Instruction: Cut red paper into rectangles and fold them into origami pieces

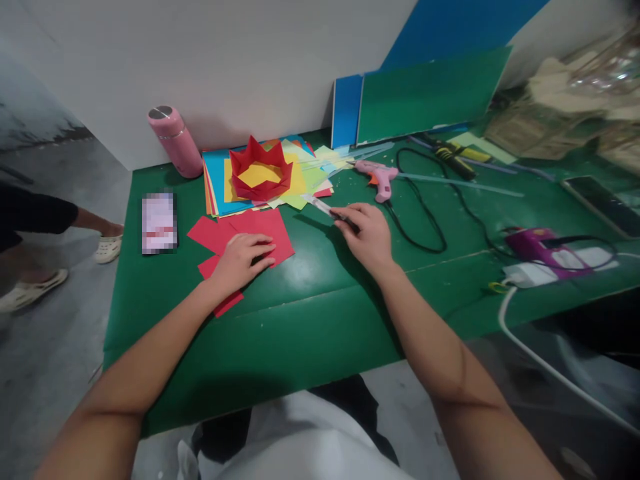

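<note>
My left hand (245, 260) rests on pieces of red paper (277, 233), its fingers stretched out over them and holding nothing. To the right, my right hand (367, 233) is closed around a utility knife (323, 205), whose pale blade end points left toward the paper stack. Part of the handle is hidden by my fingers. Behind the red pieces, a folded red paper ring with pointed tips (241, 177) sits on a stack of coloured paper (215, 183). The knife tip is close to the stack's front edge; I cannot tell whether it touches.
A pink bottle (180, 143) and a blurred-out phone-like rectangle (159, 223) stand at the left. A pink glue gun (377, 177) with a black cord lies right of the stack. Farther right are pliers (455, 160), a power strip (533, 273) and a phone (603, 203). A person's legs show at left.
</note>
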A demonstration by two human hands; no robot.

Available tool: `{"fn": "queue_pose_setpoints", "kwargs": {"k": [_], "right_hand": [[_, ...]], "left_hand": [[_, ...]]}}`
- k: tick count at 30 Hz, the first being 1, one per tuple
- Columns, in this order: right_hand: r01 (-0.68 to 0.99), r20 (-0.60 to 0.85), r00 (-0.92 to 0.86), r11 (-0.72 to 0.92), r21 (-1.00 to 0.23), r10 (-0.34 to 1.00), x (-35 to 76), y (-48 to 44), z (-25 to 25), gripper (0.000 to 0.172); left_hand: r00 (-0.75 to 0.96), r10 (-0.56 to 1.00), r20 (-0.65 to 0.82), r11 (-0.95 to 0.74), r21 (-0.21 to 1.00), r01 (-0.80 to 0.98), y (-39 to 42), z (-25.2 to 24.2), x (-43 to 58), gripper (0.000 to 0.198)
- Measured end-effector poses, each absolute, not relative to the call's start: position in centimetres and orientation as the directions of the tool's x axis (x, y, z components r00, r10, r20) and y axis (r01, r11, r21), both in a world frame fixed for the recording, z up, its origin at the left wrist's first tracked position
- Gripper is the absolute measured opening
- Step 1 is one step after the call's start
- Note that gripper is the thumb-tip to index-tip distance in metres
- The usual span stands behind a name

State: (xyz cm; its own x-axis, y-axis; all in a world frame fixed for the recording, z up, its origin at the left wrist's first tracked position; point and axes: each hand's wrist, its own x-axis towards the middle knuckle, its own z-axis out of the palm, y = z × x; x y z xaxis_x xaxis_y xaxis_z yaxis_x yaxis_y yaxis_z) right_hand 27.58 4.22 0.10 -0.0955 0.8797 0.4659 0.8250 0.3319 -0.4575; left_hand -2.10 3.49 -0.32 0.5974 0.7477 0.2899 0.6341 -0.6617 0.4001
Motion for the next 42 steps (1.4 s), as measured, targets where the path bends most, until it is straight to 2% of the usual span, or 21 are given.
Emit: {"fn": "queue_pose_setpoints", "kwargs": {"k": [7, 12, 17, 24, 30, 37, 42], "right_hand": [[0.842, 0.441, 0.007, 0.233, -0.488, 0.898, 28.0, 4.8, -0.5, 0.023], [0.882, 0.423, -0.027, 0.221, -0.416, 0.906, 27.3, 4.8, -0.4, 0.015], [0.926, 0.458, -0.04, 0.205, -0.317, 0.888, 26.9, 7.0, 0.7, 0.018], [0.952, 0.472, 0.062, 0.09, -0.292, 0.88, 28.3, 9.2, 0.2, 0.026], [0.969, 0.433, 0.061, 0.051, -0.243, 0.899, 29.8, 9.6, -0.8, 0.024], [0.968, 0.388, 0.056, 0.046, -0.248, 0.92, 28.4, 12.9, 0.5, 0.026], [0.967, 0.347, 0.12, -0.029, -0.255, 0.93, 27.5, 14.4, 0.6, 0.025]], "left_hand": [[0.588, 0.748, 0.309, -0.664, 0.382, 0.643, 3.2, -0.5, -1.9, 0.036], [0.609, 0.731, 0.306, -0.681, 0.365, 0.635, 2.7, -0.3, -1.7, 0.033], [0.617, 0.721, 0.316, -0.693, 0.362, 0.624, 2.3, -0.2, -1.2, 0.03], [0.623, 0.737, 0.261, -0.675, 0.326, 0.662, 2.1, -0.4, -1.1, 0.028], [0.592, 0.765, 0.253, -0.644, 0.312, 0.699, 1.9, -0.5, -1.0, 0.03], [0.588, 0.771, 0.244, -0.637, 0.311, 0.705, 2.0, -0.8, -1.1, 0.029], [0.588, 0.777, 0.225, -0.629, 0.313, 0.712, 1.9, -0.6, -1.1, 0.028]]}}
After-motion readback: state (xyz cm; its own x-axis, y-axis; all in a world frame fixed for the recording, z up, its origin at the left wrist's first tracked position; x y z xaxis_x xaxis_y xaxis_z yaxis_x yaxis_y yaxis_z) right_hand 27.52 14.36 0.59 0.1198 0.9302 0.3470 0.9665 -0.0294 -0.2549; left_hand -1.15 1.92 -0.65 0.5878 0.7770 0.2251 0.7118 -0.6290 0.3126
